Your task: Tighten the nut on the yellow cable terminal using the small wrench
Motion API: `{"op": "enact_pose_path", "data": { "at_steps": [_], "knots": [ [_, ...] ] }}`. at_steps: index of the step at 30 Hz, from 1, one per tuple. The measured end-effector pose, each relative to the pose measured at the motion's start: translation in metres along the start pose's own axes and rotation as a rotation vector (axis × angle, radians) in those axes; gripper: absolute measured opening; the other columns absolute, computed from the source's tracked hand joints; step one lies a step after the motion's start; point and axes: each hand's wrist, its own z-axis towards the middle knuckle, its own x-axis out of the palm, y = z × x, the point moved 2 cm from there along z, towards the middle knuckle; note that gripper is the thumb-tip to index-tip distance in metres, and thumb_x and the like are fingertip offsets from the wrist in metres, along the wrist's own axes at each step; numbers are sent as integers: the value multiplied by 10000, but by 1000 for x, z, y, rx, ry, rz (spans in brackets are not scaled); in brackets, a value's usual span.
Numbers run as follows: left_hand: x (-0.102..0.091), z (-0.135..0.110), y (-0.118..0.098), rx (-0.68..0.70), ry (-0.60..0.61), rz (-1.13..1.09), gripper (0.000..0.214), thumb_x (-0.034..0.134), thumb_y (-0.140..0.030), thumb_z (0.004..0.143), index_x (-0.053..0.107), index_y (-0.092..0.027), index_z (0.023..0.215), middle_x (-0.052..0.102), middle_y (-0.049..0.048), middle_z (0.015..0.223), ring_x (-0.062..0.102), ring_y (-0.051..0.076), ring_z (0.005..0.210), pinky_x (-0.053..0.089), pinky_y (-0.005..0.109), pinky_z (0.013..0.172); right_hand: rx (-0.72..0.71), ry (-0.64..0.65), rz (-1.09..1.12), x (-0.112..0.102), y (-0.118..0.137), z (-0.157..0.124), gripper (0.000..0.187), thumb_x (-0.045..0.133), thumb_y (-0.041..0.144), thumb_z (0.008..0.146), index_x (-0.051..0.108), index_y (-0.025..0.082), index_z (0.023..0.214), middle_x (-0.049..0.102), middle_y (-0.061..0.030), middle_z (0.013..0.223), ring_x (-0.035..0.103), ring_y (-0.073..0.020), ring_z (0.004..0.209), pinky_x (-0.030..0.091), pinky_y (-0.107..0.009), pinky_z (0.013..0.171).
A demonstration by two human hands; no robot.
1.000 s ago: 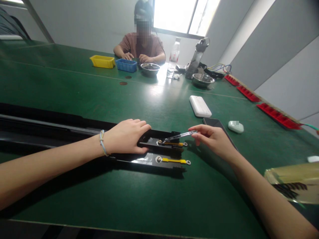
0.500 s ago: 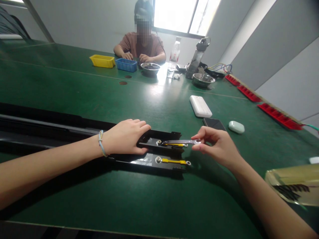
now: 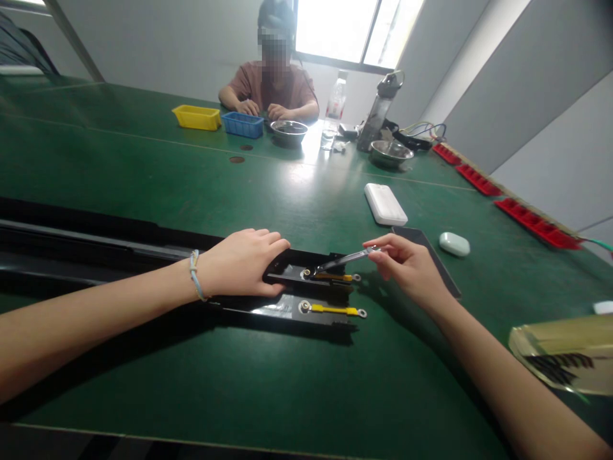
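My left hand (image 3: 246, 262) grips the long black metal profile (image 3: 163, 246) near its right end, fingers over the far side and thumb on the near side. Between the thumb and fingers of my right hand (image 3: 407, 265) is the end of a silver wrench (image 3: 347, 259). The wrench slants down to the left, and its other end meets the nut (image 3: 307, 273) in the upper channel. Beneath it lies a yellow wire with ring terminals (image 3: 341, 277), partly covered. A second yellow wire (image 3: 335, 310) is fastened by a nut (image 3: 305, 306) in the lower channel.
A dark phone (image 3: 438, 268) lies behind my right hand, near a white power bank (image 3: 385, 204) and an earbud case (image 3: 454, 244). A clear yellowish container (image 3: 565, 338) stands at the right. Across the green table sits a person (image 3: 272, 89) behind yellow and blue bins (image 3: 243, 126) and a metal bowl (image 3: 289, 132).
My right hand has swung the wrench's held end slightly up, away from me, so it tilts more steeply. My left hand has stayed in place.
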Motion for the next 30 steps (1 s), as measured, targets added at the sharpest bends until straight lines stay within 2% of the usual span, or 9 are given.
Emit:
{"op": "enact_pose_path", "data": {
  "at_steps": [6, 11, 14, 19, 25, 30],
  "knots": [
    [0, -1, 0, -1, 5, -1, 536, 560, -530, 741, 534, -153, 1121, 610, 65, 963, 582, 228, 829, 462, 347, 750, 14, -31, 15, 2, -4, 2, 240, 635, 345, 758, 662, 141, 881, 471, 61, 452, 405, -95, 423, 302, -241, 464],
    [1, -1, 0, -3, 8, 1, 528, 557, -531, 741, 532, -157, 1113, 612, 65, 953, 579, 221, 826, 456, 338, 745, 0, 6, 61, 0, -3, 1, 187, 667, 319, 716, 640, 161, 813, 476, 61, 471, 399, -87, 421, 292, -227, 439],
    [1, 0, 1, 0, 4, -2, 525, 554, -532, 743, 529, -163, 1115, 612, 66, 952, 577, 218, 821, 454, 336, 742, -23, 35, 64, -1, 3, -3, 166, 705, 292, 666, 597, 176, 717, 517, 46, 512, 427, -87, 434, 319, -222, 435],
    [0, 0, 0, 4, 2, -2, 522, 549, -529, 745, 529, -162, 1115, 612, 70, 951, 579, 228, 825, 458, 348, 746, -97, 61, 51, 4, 19, -12, 266, 770, 317, 610, 535, 192, 618, 612, -1, 632, 481, -106, 498, 399, -241, 477],
    [0, 0, 0, 4, -3, -6, 522, 556, -517, 744, 529, -157, 1122, 611, 71, 960, 580, 231, 834, 461, 351, 751, -122, 88, 28, 14, 31, -24, 348, 787, 421, 608, 514, 206, 604, 512, 27, 503, 482, -127, 502, 393, -252, 479],
    [1, 0, 0, 4, 1, -3, 528, 563, -518, 736, 529, -158, 1121, 606, 66, 955, 580, 229, 836, 462, 349, 754, -109, 92, 26, 16, 34, -25, 359, 790, 433, 601, 520, 197, 599, 519, 24, 507, 482, -122, 498, 394, -246, 472]
  ]
}}
